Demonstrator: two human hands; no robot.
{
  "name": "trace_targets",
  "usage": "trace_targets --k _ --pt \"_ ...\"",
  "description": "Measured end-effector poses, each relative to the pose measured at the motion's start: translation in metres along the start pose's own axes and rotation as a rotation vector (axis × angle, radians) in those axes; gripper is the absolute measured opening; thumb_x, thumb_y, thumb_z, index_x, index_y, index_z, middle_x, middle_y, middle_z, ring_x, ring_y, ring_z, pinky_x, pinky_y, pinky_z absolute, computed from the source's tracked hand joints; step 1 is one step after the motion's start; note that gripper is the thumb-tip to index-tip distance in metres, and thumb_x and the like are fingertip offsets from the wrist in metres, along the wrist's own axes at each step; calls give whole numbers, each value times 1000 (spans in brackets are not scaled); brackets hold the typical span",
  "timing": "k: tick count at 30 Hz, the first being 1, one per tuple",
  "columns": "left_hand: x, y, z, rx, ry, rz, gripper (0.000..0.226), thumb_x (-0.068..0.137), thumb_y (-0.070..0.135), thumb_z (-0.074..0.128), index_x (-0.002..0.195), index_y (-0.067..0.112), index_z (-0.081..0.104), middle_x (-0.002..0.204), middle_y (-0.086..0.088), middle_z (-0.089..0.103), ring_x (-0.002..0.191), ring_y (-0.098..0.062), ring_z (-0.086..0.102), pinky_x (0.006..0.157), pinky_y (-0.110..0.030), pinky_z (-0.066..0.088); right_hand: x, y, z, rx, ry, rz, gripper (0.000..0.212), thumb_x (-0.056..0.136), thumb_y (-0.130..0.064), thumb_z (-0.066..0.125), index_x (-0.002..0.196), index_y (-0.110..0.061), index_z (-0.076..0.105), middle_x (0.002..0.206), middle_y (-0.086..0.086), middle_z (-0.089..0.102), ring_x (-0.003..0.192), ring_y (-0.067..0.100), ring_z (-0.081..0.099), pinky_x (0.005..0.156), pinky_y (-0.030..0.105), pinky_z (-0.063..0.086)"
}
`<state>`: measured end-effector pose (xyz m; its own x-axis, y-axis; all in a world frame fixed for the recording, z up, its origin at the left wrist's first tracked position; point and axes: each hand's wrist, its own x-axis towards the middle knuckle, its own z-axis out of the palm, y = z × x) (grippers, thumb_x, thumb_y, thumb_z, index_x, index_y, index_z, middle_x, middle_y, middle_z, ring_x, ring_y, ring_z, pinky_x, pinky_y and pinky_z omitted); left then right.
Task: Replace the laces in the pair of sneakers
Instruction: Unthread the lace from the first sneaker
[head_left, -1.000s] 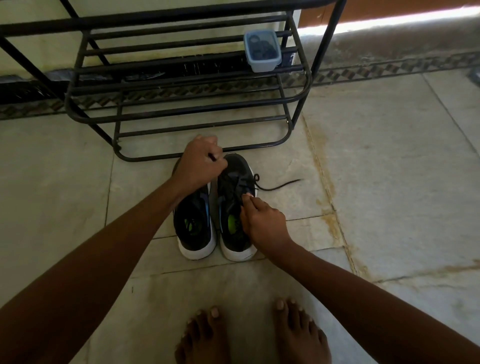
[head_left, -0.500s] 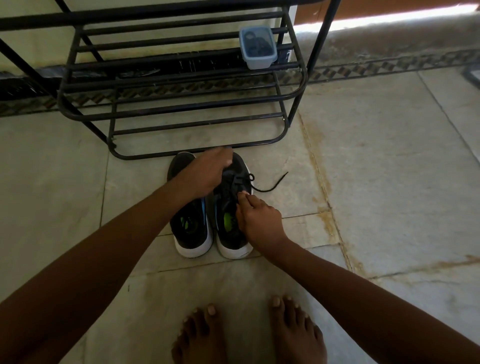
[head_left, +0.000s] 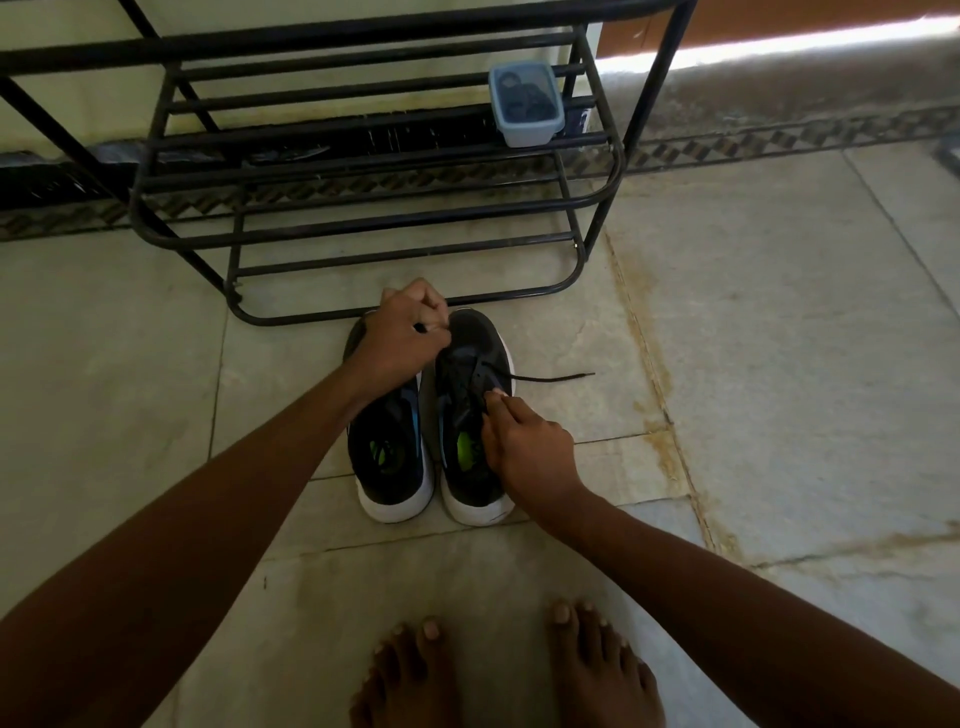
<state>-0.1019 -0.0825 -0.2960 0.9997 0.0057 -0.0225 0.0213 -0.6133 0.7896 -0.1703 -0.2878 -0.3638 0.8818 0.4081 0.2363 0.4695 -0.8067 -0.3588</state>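
Tiled floor (head_left: 753, 322), black shoe rack (head_left: 363, 208) ahead (lidded container (head_left: 525, 111) on it). I see both sneakers (head_left: 389, 462) side by side just before the rack. Left hand (head_left: 402, 338) grip pinches the black lace (head_left: 550, 377); right hand (head_left: 530, 441) grip pinches at the right sneaker's (head_left: 475, 364) eyelets.

matt black metal rack (head_left: 363, 228), stained stone floor (head_left: 779, 364)

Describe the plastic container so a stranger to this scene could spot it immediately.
Start at the black metal shoe rack standing against the wall behind the sneakers. Look to the right end of one of its upper shelves, where a small container sits on the bars. It is the only thing clearly resting on the rack: pale blue-grey, with a see-through lid showing dark contents.
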Motion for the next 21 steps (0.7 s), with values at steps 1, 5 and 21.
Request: trace_targets --k 1,5,21 --pt "-1 1 2 -134 22 -28 32 86 4 69 57 15 62 88 6 65 93 -17 62 91 -38 49 0 0 0 -6 -3 0 46 102 -35 36 127 -7 63 106 10 71 59 26 66 46 34 54" --pt "9 8 -12 -230 83 -132 33 89 31 70 58 18 71 69 -6 70 75 -20 68 103 -54 47 0 1 -1 -11 0 -8 45 102 -35 38 126 -7 63 105 10 72 60 26 66 46 31 52" --pt "6 21 18 745 -224 17 31 103 28 58 126 11 47 109 -12 67 91 -24 64 68 -35 46 1 0 -1 -52 14 -18 45 102 -34 38 125 -7 65 103 9 72 60 25 67 46 28 48"
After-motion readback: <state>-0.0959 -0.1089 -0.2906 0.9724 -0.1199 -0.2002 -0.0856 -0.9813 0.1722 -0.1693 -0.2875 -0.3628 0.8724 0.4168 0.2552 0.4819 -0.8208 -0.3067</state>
